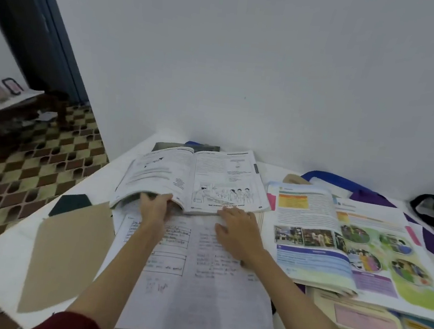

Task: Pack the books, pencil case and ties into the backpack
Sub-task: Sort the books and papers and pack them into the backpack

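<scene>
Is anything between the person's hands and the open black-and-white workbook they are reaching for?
Nothing visible. The left hand already grips the workbook at its near-left edge, fingers curled under the pages. The right hand lies flat at its near edge, partly on the handwritten notebook below.

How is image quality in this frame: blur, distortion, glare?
Head view: soft overall, handwriting on the open notebook unreadable; wide-angle bending at the door frame; even light, no glare; faint shadow under the left hand and right hand.
</scene>
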A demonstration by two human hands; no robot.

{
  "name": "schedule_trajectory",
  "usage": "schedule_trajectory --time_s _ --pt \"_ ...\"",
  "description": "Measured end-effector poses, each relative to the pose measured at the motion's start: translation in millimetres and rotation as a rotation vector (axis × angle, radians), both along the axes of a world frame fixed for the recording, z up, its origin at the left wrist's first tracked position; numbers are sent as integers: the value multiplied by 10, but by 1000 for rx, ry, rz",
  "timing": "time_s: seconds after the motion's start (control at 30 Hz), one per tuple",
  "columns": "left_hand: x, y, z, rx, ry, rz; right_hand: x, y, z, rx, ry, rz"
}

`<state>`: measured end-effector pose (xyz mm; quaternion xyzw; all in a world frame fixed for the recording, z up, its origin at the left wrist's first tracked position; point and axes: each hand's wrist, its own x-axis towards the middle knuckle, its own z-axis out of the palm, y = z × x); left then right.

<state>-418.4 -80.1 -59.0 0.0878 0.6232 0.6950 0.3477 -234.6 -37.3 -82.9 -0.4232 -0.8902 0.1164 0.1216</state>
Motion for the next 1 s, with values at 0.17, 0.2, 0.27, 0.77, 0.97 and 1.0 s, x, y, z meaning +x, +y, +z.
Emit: schedule_trajectory --time_s 0.17,0.2,0.27,0.77,0.97,1.0 --pt "159 103 84 -84 800 -327 -1 117 106 -132 245 -121" --pt "166 143 100 -110 924 -418 14 153 167 -218 311 -167" --pt "163 214 101 -201 1065 -618 56 260 268 -433 611 -290" --pt "-78 821 82 -329 240 -544 259 866 246 -307 259 -568" --pt "76 753 373 -202 242 -688 325 882 405 -501 467 -583" --pt "91 725 452 -164 263 -663 338 871 457 -571 524 -586"
